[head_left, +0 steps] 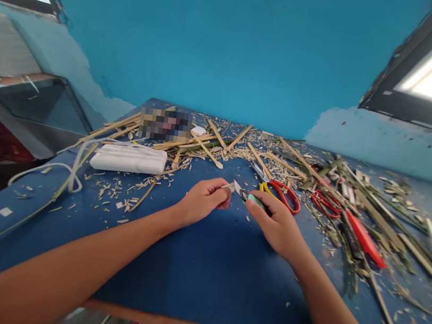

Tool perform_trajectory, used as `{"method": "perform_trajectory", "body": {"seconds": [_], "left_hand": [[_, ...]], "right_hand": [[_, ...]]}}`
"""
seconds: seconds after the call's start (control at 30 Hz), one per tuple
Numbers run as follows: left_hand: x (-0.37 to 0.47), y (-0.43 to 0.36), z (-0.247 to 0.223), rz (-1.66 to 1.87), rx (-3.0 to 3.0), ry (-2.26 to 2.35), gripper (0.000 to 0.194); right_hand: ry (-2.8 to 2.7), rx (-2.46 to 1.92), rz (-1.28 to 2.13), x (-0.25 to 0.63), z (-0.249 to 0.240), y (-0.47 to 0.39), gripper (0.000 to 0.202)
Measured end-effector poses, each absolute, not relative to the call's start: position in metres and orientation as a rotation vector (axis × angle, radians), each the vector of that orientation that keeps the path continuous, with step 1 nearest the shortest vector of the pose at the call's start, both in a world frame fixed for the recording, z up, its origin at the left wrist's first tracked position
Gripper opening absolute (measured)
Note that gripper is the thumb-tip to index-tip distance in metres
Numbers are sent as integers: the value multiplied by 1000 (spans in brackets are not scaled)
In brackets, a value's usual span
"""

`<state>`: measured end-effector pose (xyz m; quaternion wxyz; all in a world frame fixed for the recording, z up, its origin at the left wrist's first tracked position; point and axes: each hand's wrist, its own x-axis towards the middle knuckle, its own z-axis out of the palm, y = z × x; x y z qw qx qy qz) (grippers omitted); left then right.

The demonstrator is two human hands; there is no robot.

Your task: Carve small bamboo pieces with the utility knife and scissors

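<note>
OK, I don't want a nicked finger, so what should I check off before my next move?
1. Left hand gripping the pale piece: ok, pinched in the fingers.
2. Right hand on the knife: ok, around its green handle.
3. Blade well away from the left fingers: not ok, it sits right beside them; whether it touches, cannot tell.
4. Blade locked firmly: cannot tell, the hand hides part of the handle.
5. Scissors well away from the right hand: not ok, they lie just beyond it.
6. White cable away from the blade: ok, it is far to the left.
</note>
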<state>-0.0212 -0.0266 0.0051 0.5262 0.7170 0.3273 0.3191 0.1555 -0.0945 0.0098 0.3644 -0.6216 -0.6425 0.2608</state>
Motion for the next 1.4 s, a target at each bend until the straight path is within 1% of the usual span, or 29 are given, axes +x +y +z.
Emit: {"method": "perform_trajectory", "body": {"seconds": [0.23, 0.57, 0.83, 1.0, 1.23, 1.4], "left_hand": [[-23, -26, 2, 735, 1873, 881, 27], [-29, -23, 2, 777, 2338, 804, 30], [-28, -27, -2, 884, 2647, 855, 28], [-25, -33, -5, 843, 2625, 972, 30], [-24, -33, -3, 804, 2334, 1032, 28], [-24, -33, -2, 806, 2313, 1009, 27]], "right_hand": [[-1716, -1642, 598, 153, 16, -100, 38], [-1742, -1682, 552, 151, 15, -101, 37], [-1715, -1734, 466, 147, 13, -102, 38], [-1678, -1745, 398, 144, 9, -100, 42], [-1717, -1744, 446, 144, 10, -100, 40], [-1697, -1757, 484, 145, 9, -99, 42]]}}
